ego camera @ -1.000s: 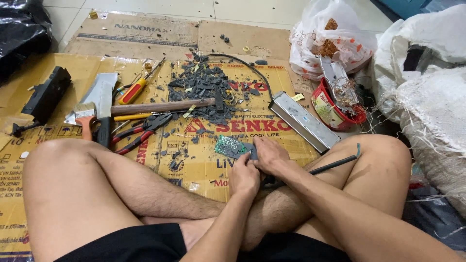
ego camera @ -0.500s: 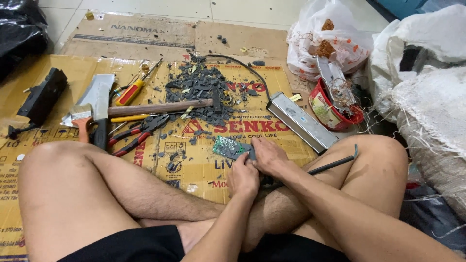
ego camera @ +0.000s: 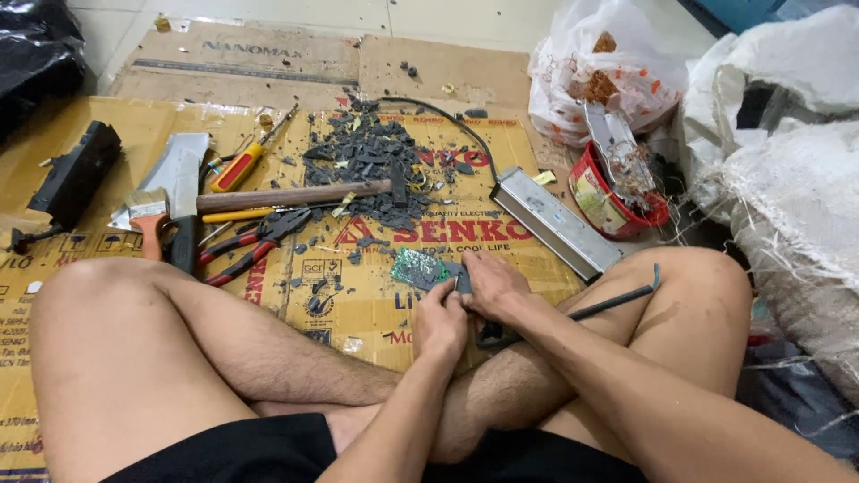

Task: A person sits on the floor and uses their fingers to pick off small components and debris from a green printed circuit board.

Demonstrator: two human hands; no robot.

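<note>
Matt cardboard (ego camera: 376,313), wooden hammer handle (ego camera: 286,197)

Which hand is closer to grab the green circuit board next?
Probably the left hand: it sits just below the green circuit board, nearest its edge. The right hand lies further to the side, pressed over a dark part, so it looks busier.

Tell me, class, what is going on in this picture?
A person sits cross-legged on flattened cardboard. Both hands meet just above the crossed shins: the left hand and right hand grip a small green circuit board with a dark part attached. A heap of dark broken fragments lies ahead, with a hammer, red-handled pliers, a cleaver and a grey metal box around it.
</note>
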